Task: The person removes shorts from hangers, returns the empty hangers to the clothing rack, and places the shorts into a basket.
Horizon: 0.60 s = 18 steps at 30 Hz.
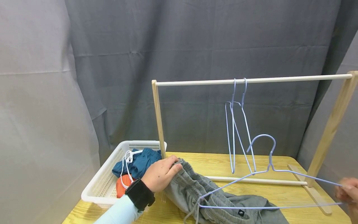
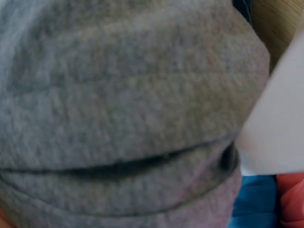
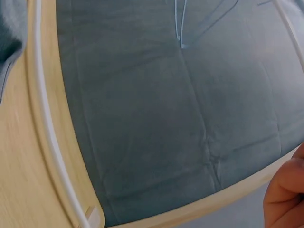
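In the head view my left hand (image 1: 160,175) grips the waistband of grey drawstring pants (image 1: 208,186) lying bunched over the table. A small dark tag (image 1: 241,212) shows on them. At the right edge, my right hand (image 1: 349,190) pinches one end of a light-blue wire hanger (image 1: 270,157). The hanger's other corner overlaps the waistband; I cannot tell whether it is inside it. Grey cloth fills most of the left wrist view, close and blurred. Only part of my right hand appears in the right wrist view, its fingers curled, with the held hanger out of sight.
A wooden rack with a white rail (image 1: 195,82) spans the table, and two more wire hangers (image 1: 233,133) hang from it. Left of the rack stands a white basket (image 1: 96,183) holding blue shorts (image 1: 149,161) with a white cord and an orange garment (image 1: 120,189).
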Each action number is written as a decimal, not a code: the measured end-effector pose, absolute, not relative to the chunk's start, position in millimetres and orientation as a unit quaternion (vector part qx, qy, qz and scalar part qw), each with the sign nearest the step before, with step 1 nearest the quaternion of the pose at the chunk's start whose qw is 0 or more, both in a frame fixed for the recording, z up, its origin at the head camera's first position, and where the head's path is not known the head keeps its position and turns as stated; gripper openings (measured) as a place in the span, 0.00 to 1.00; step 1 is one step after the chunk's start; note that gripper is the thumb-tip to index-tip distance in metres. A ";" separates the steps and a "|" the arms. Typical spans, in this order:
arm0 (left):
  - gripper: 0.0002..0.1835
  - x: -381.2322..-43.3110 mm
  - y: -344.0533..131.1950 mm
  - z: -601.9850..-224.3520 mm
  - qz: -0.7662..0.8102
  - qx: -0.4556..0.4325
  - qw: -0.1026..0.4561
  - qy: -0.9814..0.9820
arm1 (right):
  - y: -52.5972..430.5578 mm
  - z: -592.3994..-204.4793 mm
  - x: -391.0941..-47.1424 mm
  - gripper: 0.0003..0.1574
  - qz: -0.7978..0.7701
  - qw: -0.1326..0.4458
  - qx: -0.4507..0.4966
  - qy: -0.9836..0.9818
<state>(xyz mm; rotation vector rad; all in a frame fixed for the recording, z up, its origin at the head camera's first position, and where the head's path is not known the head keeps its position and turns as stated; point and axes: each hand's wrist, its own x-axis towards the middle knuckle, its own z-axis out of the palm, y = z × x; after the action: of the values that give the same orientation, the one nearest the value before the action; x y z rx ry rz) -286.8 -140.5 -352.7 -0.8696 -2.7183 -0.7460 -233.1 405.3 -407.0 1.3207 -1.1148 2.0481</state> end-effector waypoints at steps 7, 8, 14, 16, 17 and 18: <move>0.20 -287.9 -141.2 -353.1 -0.252 -0.290 0.095 -0.919 | 413.9 -417.9 -219.0 0.36 0.736 0.304 0.232 -0.559; 0.20 -288.0 -141.2 -353.1 -0.252 -0.289 0.095 -0.919 | 411.1 -415.5 -216.8 0.35 0.730 0.308 0.190 -0.580; 0.19 -288.1 -141.0 -352.6 -0.250 -0.286 0.091 -0.920 | 401.6 -408.8 -214.2 0.31 0.704 0.319 0.072 -0.630; 0.19 -288.1 -140.9 -352.4 -0.250 -0.286 0.090 -0.921 | 408.6 -416.0 -218.1 0.31 0.705 0.328 0.061 -0.626; 0.19 -288.2 -141.0 -352.4 -0.250 -0.286 0.090 -0.921 | 413.7 -419.8 -220.4 0.30 0.709 0.329 0.051 -0.622; 0.19 -288.2 -141.1 -352.3 -0.250 -0.285 0.090 -0.921 | 419.9 -426.0 -224.7 0.30 0.708 0.345 0.042 -0.615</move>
<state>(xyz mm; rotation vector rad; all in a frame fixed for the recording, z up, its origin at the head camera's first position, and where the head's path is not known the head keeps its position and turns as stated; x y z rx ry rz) -288.2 -141.1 -352.3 -0.8467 -2.7385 -0.7431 -224.7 419.9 -426.0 0.1103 -1.5976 1.8376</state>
